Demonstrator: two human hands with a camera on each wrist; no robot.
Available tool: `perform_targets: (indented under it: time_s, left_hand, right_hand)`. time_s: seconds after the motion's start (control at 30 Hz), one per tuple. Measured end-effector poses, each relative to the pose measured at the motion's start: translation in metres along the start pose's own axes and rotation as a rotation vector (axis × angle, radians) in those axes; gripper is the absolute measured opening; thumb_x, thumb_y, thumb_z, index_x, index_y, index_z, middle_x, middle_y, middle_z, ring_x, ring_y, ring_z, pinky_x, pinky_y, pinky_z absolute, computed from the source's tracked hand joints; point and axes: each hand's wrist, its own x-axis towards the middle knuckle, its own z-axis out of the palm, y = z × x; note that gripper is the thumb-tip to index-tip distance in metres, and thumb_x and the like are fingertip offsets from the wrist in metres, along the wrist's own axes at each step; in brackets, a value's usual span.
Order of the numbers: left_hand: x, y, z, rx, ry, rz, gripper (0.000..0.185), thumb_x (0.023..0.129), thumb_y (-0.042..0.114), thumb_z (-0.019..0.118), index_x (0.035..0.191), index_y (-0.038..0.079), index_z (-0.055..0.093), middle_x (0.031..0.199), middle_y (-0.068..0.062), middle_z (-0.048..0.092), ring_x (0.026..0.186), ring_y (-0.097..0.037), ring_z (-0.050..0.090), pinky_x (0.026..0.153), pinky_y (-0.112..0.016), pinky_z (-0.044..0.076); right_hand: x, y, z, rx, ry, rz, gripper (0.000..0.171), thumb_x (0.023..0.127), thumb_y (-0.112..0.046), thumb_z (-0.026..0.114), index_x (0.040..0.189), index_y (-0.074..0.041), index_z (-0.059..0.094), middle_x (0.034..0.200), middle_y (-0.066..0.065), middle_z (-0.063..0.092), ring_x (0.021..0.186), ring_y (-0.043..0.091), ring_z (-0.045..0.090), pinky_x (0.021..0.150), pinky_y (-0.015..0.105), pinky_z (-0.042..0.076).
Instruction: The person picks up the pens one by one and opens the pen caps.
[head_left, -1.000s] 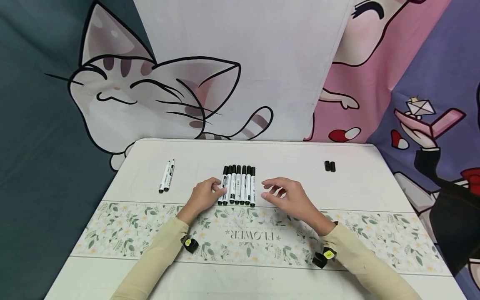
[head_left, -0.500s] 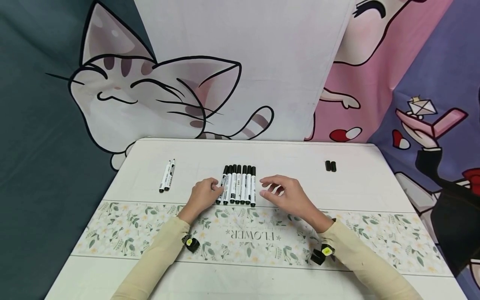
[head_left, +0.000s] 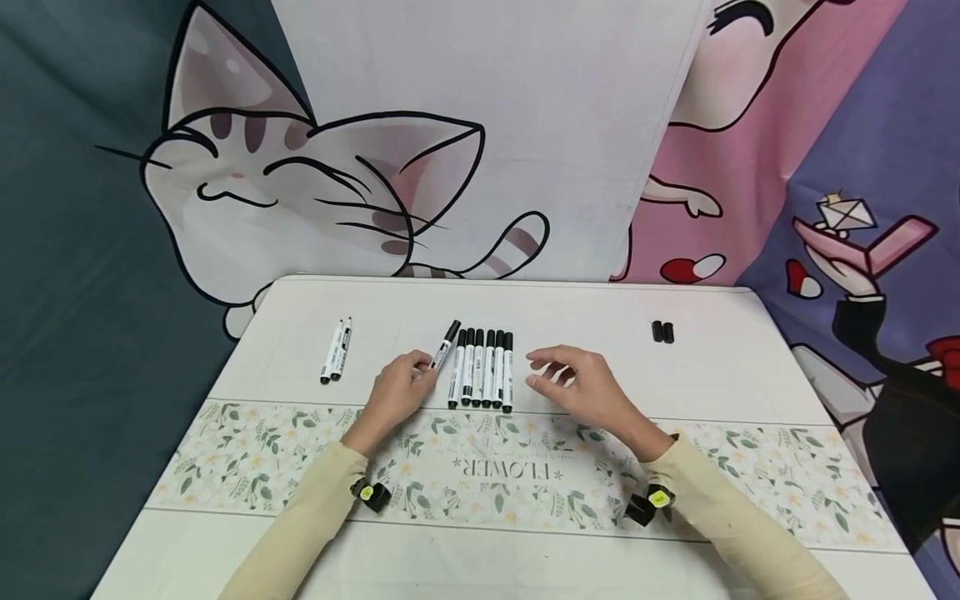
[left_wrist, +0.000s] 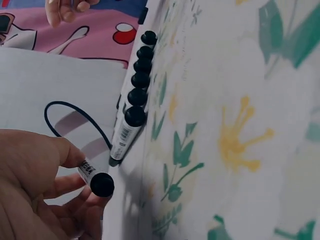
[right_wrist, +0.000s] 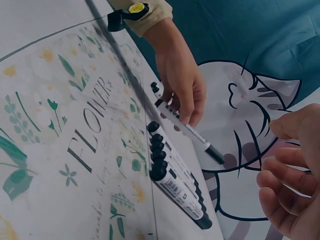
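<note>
My left hand (head_left: pixel 399 387) pinches a capped black-and-white marker (head_left: pixel 446 346) between thumb and fingers. In the right wrist view this marker (right_wrist: pixel 186 129) hangs tilted beside the others, its black cap pointing away. The left wrist view shows its black end (left_wrist: pixel 102 184) below my thumb. Just right of it, several capped markers (head_left: pixel 480 368) lie side by side in a row, caps toward the back. My right hand (head_left: pixel 581 387) hovers to the right of the row with fingers loosely bent and nothing between them.
Two uncapped markers (head_left: pixel 336 350) lie together at the left of the white table (head_left: pixel 585 308). Toward the back right are two loose black caps (head_left: pixel 663 332). A floral strip (head_left: pixel 495 467) crosses the table nearer the front. Printed cloth (head_left: pixel 450 192) hangs behind it.
My left hand has taken the leftmost marker out of the row, lifting and tilting it leftward. My right hand has stayed nearly in place.
</note>
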Motion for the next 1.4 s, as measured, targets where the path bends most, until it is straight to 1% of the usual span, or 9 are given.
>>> perform_targets:
  time_s: [0.13, 0.27, 0.4, 0.63, 0.73, 0.83, 1.0, 1.27, 1.4]
  left_hand:
    - [-0.007, 0.007, -0.008, -0.019, 0.037, -0.005, 0.03, 0.098, 0.024, 0.061, 0.125, 0.01, 0.068, 0.11, -0.007, 0.073, 0.092, -0.022, 0.067, 0.079, -0.043, 0.053]
    - [-0.014, 0.016, -0.015, -0.032, 0.054, 0.033, 0.028, 0.098, 0.024, 0.062, 0.124, 0.013, 0.069, 0.106, -0.005, 0.074, 0.086, -0.018, 0.065, 0.076, -0.039, 0.051]
    - [-0.023, 0.023, -0.017, -0.032, 0.047, 0.115, 0.027, 0.098, 0.023, 0.065, 0.123, 0.014, 0.068, 0.108, -0.004, 0.073, 0.088, -0.018, 0.064, 0.075, -0.039, 0.05]
    - [-0.041, 0.035, -0.014, -0.012, 0.065, 0.299, 0.026, 0.097, 0.019, 0.07, 0.123, 0.015, 0.07, 0.11, -0.002, 0.072, 0.092, -0.02, 0.065, 0.074, -0.036, 0.05]
    - [-0.046, 0.039, -0.014, -0.01, 0.074, 0.365, 0.026, 0.096, 0.018, 0.072, 0.122, 0.014, 0.07, 0.108, -0.001, 0.073, 0.091, -0.019, 0.064, 0.071, -0.035, 0.049]
    - [-0.051, 0.043, -0.014, -0.001, 0.077, 0.412, 0.026, 0.096, 0.018, 0.072, 0.121, 0.014, 0.071, 0.109, 0.0, 0.073, 0.092, -0.017, 0.064, 0.072, -0.035, 0.051]
    - [-0.056, 0.046, -0.012, 0.018, 0.075, 0.459, 0.027, 0.095, 0.02, 0.072, 0.121, 0.015, 0.07, 0.109, 0.001, 0.074, 0.093, -0.015, 0.064, 0.077, -0.034, 0.053]
    - [-0.061, 0.045, -0.008, 0.036, 0.06, 0.486, 0.025, 0.094, 0.02, 0.074, 0.119, 0.018, 0.072, 0.111, 0.004, 0.074, 0.09, -0.011, 0.06, 0.075, -0.03, 0.05]
    - [-0.063, 0.045, -0.006, 0.032, 0.051, 0.499, 0.025, 0.094, 0.021, 0.074, 0.119, 0.018, 0.072, 0.111, 0.004, 0.073, 0.091, -0.01, 0.059, 0.075, -0.03, 0.05]
  right_hand:
    - [0.002, -0.002, -0.005, -0.002, 0.008, -0.022, 0.03, 0.094, -0.024, 0.077, 0.121, -0.013, 0.074, 0.11, 0.001, 0.075, 0.086, 0.01, 0.068, 0.073, 0.034, 0.058]
    - [0.003, -0.005, -0.012, 0.0, 0.016, -0.056, 0.031, 0.094, -0.022, 0.077, 0.122, -0.012, 0.074, 0.11, 0.004, 0.075, 0.086, 0.009, 0.068, 0.072, 0.035, 0.058]
    - [0.004, -0.008, -0.017, 0.006, 0.029, -0.085, 0.031, 0.093, -0.022, 0.077, 0.123, -0.013, 0.073, 0.11, 0.004, 0.075, 0.086, 0.009, 0.068, 0.072, 0.033, 0.058]
    - [0.003, -0.019, -0.021, 0.016, 0.048, -0.106, 0.033, 0.092, -0.022, 0.078, 0.125, -0.017, 0.073, 0.11, -0.005, 0.073, 0.087, 0.006, 0.067, 0.074, 0.029, 0.057]
    - [0.002, -0.024, -0.02, 0.025, 0.045, -0.113, 0.035, 0.092, -0.022, 0.079, 0.126, -0.017, 0.072, 0.111, -0.003, 0.074, 0.088, 0.007, 0.067, 0.074, 0.029, 0.057]
    - [0.001, -0.028, -0.019, 0.032, 0.037, -0.121, 0.037, 0.092, -0.022, 0.079, 0.127, -0.017, 0.072, 0.113, -0.001, 0.073, 0.089, 0.008, 0.067, 0.074, 0.03, 0.057]
    - [-0.001, -0.033, -0.016, 0.034, 0.022, -0.133, 0.039, 0.09, -0.023, 0.081, 0.127, -0.016, 0.071, 0.113, 0.0, 0.073, 0.09, 0.009, 0.067, 0.075, 0.031, 0.057]
    - [-0.005, -0.037, -0.007, 0.05, -0.027, -0.146, 0.04, 0.089, -0.022, 0.082, 0.127, -0.014, 0.071, 0.11, 0.001, 0.074, 0.09, 0.013, 0.068, 0.075, 0.034, 0.058]
    - [-0.006, -0.038, -0.003, 0.027, -0.071, -0.155, 0.04, 0.089, -0.024, 0.082, 0.127, -0.014, 0.071, 0.109, -0.002, 0.073, 0.091, 0.014, 0.068, 0.075, 0.032, 0.057]
